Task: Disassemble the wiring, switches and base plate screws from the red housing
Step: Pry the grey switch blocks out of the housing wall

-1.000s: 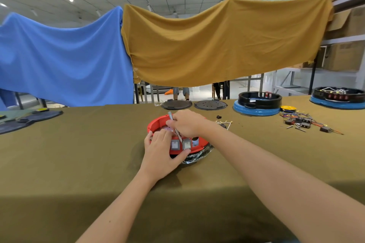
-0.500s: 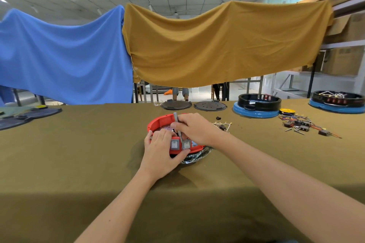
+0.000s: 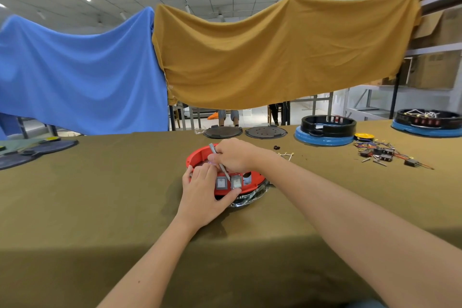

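Your left hand (image 3: 203, 199) grips the near left side of the red housing (image 3: 200, 155), which sits in the middle of the olive-covered table (image 3: 100, 195); the fingers curl over its rim and the thumb presses its front wall just below the two grey switches (image 3: 228, 182). Your right hand (image 3: 233, 155) reaches over the housing and pinches a thin grey tool (image 3: 218, 159), tilted, its tip down beside the left switch. To the right of the switches is an open slot (image 3: 247, 179). Far right lie loose wires and small parts (image 3: 385, 154), a black ring on a blue base (image 3: 326, 129), and two dark round plates (image 3: 243, 132) behind the housing.
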Demonstrator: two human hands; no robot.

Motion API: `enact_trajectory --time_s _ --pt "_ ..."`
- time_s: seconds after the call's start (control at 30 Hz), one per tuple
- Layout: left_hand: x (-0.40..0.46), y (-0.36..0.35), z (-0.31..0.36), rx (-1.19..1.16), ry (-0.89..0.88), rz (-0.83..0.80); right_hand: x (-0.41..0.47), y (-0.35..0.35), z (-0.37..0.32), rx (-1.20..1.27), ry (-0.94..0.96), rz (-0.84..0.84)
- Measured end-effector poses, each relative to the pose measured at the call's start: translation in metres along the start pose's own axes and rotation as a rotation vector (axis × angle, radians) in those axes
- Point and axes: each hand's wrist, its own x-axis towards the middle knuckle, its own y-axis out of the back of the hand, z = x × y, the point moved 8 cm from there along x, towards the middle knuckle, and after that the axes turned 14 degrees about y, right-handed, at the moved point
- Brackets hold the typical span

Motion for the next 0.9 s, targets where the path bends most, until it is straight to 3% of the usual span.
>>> enact_trajectory --time_s 0.17,0.3,0.47,0.67,0.9 --pt "0.0 0.001 0.001 0.001 -0.002 -0.001 0.002 -0.001 -0.004 -0.086 0.016 -0.063" --pt "0.0 0.001 0.001 -0.017 0.004 -0.003 -0.007 0.002 -0.001 -0.007 0.02 0.071" --pt "-0.001 0.002 0.001 -0.022 0.007 0.009 -0.03 -0.003 -0.003 -0.082 0.1 0.15" --pt "0.002 0.0 0.0 -0.013 0.011 0.002 -0.012 -0.001 0.007 -0.052 -0.013 0.078" --pt "0.001 -0.001 0.001 0.001 0.01 -0.001 -0.005 -0.001 0.009 -0.001 -0.022 0.043"
